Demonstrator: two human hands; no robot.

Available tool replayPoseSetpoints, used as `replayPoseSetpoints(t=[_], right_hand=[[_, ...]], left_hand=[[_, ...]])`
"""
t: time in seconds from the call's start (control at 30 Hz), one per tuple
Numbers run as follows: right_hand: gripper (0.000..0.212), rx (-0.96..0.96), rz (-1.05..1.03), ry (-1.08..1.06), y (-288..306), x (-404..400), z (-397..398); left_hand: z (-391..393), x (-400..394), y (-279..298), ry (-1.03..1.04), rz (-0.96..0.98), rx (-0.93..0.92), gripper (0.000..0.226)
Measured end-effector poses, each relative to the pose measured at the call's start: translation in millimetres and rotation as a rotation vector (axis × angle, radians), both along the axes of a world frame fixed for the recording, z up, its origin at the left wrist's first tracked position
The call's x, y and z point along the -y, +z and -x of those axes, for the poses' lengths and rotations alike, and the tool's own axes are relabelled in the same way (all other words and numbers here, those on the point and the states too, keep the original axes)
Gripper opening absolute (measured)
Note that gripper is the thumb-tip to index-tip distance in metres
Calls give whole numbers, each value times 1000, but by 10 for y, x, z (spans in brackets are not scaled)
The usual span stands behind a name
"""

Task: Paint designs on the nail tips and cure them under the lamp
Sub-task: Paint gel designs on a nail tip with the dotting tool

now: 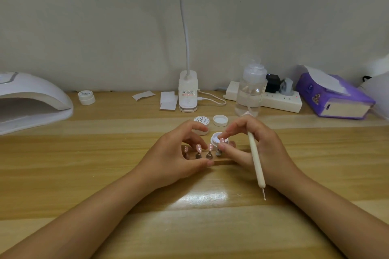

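While the row of pink nail tips (207, 149) stands on small metal holders along a wooden strip (223, 162) near the middle of the table (105, 174), both hands close in on it from either side. Left hand (176, 157) curves around the left end of the row, thumb lying against the strip's front edge and fingers arched over the tips, seemingly steadying the strip rather than clamping it. Right hand (252, 149) pinches one tip (222, 140) between thumb and forefinger at the right end, with a white dotting pen (255, 160) tucked in the same hand, its fine point (264, 195) aimed back toward the person. Just behind the tips sits an open gel pot (217, 140), with its loose lid (220, 120) and a closed pot (201, 125) slightly farther back. Judged from this, the step is adjusting or seating a tip; it is best done with light pressure at the tip's edges, keeping fingers off any wet paint and the pen point clear of neighbouring tips. Curing lamp (31, 99) lies well apart at the far left, with bare table between, leaving open room to slide the strip leftward. At the right, a clear bottle (250, 90), a power strip (280, 101) and a purple tissue box (334, 96) crowd the back edge.
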State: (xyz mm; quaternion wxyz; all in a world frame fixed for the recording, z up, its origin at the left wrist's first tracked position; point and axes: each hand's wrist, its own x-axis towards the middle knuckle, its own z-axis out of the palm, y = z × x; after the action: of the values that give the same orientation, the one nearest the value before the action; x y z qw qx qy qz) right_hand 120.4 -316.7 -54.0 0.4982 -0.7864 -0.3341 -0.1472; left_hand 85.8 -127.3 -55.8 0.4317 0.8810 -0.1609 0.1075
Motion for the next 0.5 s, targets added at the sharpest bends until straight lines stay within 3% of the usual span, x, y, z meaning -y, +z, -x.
replayPoseSetpoints(t=[0.3,0.5], right_hand=[[21,119,136,-13,-42,11,-13],[31,128,117,-45,35,97,17]], left_hand=[[-5,-6,-8,-8,-4,-13,47],[-3,-14,-8,1,-13,-20,47]])
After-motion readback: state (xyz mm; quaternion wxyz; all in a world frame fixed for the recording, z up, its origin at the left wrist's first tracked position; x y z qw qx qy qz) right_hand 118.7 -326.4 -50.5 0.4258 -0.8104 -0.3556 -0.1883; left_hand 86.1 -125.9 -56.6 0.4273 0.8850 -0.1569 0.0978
